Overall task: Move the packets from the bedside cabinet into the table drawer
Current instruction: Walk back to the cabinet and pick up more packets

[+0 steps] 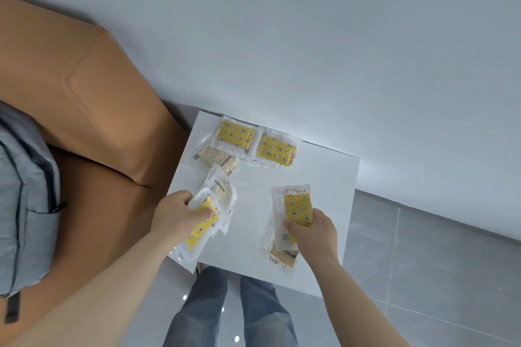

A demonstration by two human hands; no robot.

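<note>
Several clear packets with yellow patterned pads lie on the white bedside cabinet (324, 177). My left hand (176, 215) grips a bunch of packets (210, 205) at the cabinet's left front. My right hand (315, 231) pinches a yellow packet (297, 207) on top of others (279, 258) near the front edge. Two yellow packets (235, 135) (277, 149) lie side by side at the back by the wall, with a printed packet (214, 156) face down beside them. The table drawer is not in view.
A tan leather headboard and bed (84, 93) stand left of the cabinet, with a grey backpack (25, 191) on the bed. The white wall (310, 36) runs behind. Grey floor tiles (423, 262) lie to the right; my legs in jeans (225, 313) stand in front.
</note>
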